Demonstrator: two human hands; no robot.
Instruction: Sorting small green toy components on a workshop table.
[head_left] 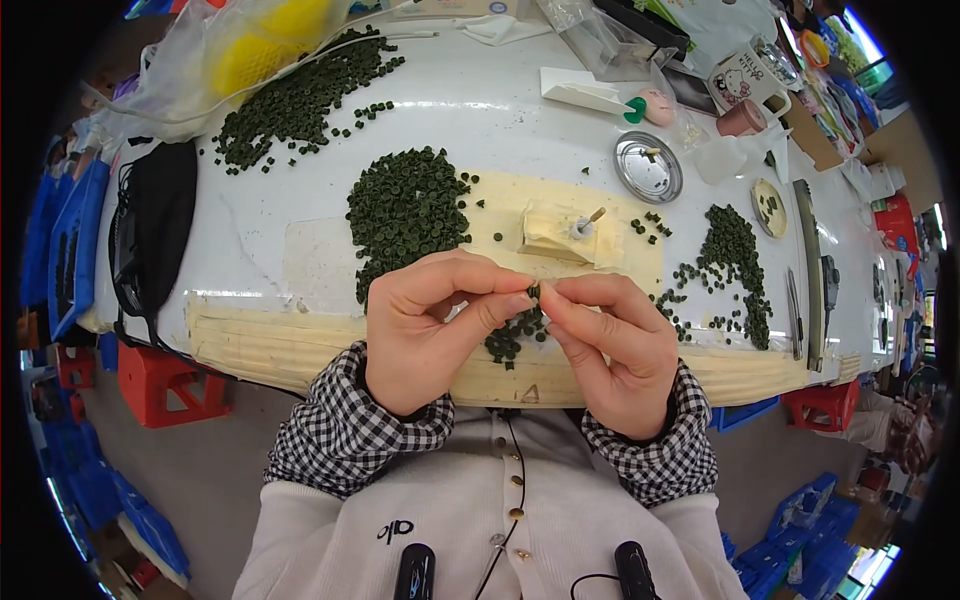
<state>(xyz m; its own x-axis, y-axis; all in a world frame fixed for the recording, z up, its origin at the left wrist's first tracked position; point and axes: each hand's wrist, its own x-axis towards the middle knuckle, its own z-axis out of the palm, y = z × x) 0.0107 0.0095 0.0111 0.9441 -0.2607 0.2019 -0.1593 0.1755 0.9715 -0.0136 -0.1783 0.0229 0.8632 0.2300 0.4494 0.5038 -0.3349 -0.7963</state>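
Note:
My left hand (425, 325) and my right hand (622, 350) meet fingertip to fingertip above the near side of the table. Pinched between both thumbs and forefingers is a small dark green round part (534, 291), mostly covered by the fingers. A heap of similar dark green parts (408, 205) lies just beyond my left hand. Below my fingertips sits a smaller cluster (503, 346). Just past the hands, a tape-covered block (545, 230) has a short stick (597, 215) standing up from it.
More green parts are heaped at the far left (300, 95) and at the right (738, 250). A round metal dish (648, 168), a mug (745, 80) and tweezers (794, 315) stand or lie on the right. A black bag (155, 230) is at the left edge.

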